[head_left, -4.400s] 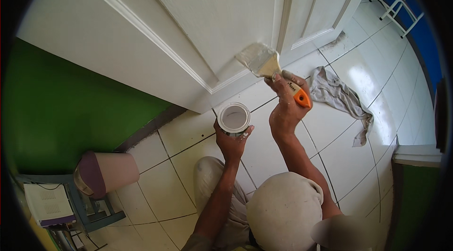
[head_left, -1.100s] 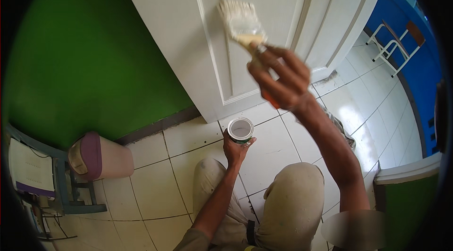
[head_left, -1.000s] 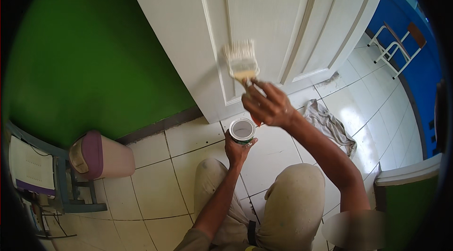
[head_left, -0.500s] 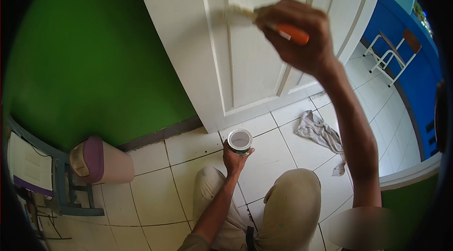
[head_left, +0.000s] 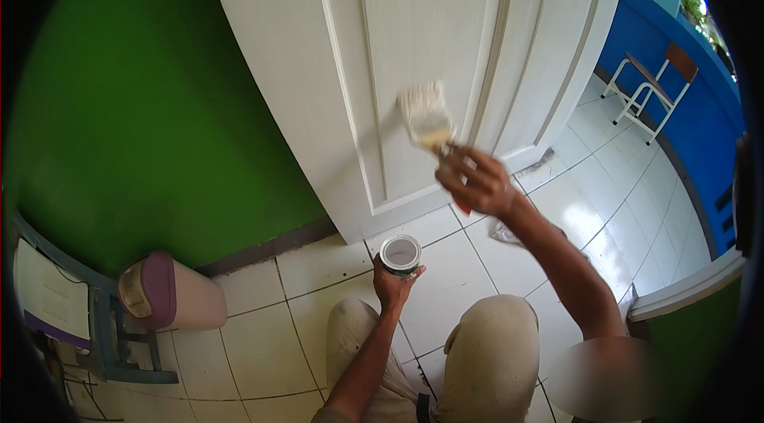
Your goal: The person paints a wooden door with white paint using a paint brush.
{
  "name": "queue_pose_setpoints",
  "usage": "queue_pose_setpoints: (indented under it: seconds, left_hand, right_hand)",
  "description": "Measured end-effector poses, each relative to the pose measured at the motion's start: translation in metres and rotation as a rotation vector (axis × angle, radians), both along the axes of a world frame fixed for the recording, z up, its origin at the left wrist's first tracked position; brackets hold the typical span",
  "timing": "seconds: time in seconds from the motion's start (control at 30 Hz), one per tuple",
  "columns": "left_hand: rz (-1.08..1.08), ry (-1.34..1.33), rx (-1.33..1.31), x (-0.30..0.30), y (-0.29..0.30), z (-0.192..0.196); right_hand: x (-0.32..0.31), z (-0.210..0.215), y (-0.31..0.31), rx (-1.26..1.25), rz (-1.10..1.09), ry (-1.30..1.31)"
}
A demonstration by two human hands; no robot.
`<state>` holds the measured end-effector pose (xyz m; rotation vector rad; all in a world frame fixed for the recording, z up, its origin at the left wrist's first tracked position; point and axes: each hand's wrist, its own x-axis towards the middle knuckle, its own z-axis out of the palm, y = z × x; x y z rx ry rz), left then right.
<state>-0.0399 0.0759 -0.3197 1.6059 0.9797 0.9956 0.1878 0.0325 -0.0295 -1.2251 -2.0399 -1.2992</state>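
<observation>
My right hand (head_left: 475, 178) grips a paintbrush (head_left: 430, 114) by its handle, an orange end showing below the fingers. The wide bristles, coated in whitish paint, point up and left in front of the white panelled door (head_left: 422, 17); whether they touch it I cannot tell. Lower down, my left hand (head_left: 393, 283) is wrapped around an open paint can (head_left: 400, 254), held upright above the floor in front of my knees. Pale paint shows inside the can. A crumpled grey rag (head_left: 506, 233) lies on the tiles, partly hidden behind my right forearm.
A green wall (head_left: 151, 105) runs left of the door. At the left stand a pink bin with a purple lid (head_left: 163, 292) and a grey-green chair (head_left: 103, 319) holding papers. Beyond the doorway, a chair with white legs (head_left: 656, 89) stands by a blue wall (head_left: 708, 105).
My right hand has come down and slightly left with the paintbrush, whose bristles now point more upward. My left hand keeps the can in nearly the same place. The view has shifted a little.
</observation>
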Motion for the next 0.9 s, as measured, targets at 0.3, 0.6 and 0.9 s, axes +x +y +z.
queue_pose_setpoints:
  seconds: [0.3,0.6,0.9]
  left_hand:
    - [-0.022,0.006,-0.022,-0.003,-0.003,0.003]
    - [-0.017,-0.001,0.007,0.001,-0.002,0.004]
    - [-0.016,0.055,0.07,0.0,-0.001,0.011]
  right_hand:
    - [-0.007,0.121,0.008,-0.211,0.182,0.345]
    - [-0.006,0.25,0.03,0.379,0.273,-0.118]
    - [0.003,0.153,0.047,0.291,0.11,-0.098]
